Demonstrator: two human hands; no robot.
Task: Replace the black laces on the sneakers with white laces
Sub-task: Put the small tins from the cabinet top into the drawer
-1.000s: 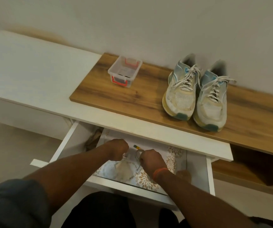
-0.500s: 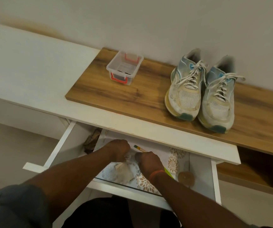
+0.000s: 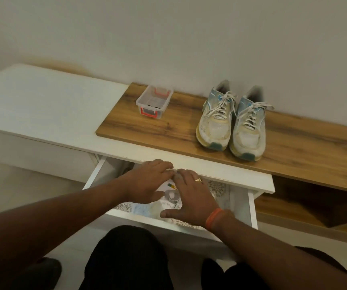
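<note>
Currently both hands are hovering over the open drawer [image 3: 241, 204], low and near its back edge. Left hand [image 3: 145, 181]: fingers lying flat and loosely spread, gripping nothing visible. Right hand [image 3: 191, 195]: fingers likewise extended, thumb stretched toward the drawer front, gripping nothing visible; its fingertips are nearly meeting those of the left. Beneath and between them are lying a tape roll [image 3: 172, 195] and a pencil [image 3: 171, 186] on patterned liner.

Sneakers [image 3: 231, 122]: standing side by side on the wooden top [image 3: 304, 151], beyond the drawer and off to the right, toes pointing toward the person, long axes running front to back. They are already showing white laces [image 3: 223, 105], so the relacing looks done. Right hand is sitting nearer to them. Clear plastic box [image 3: 153, 103]: resting left of the sneakers, something dark inside, too small to identify. Any next reach would be going forward and rightward.
</note>
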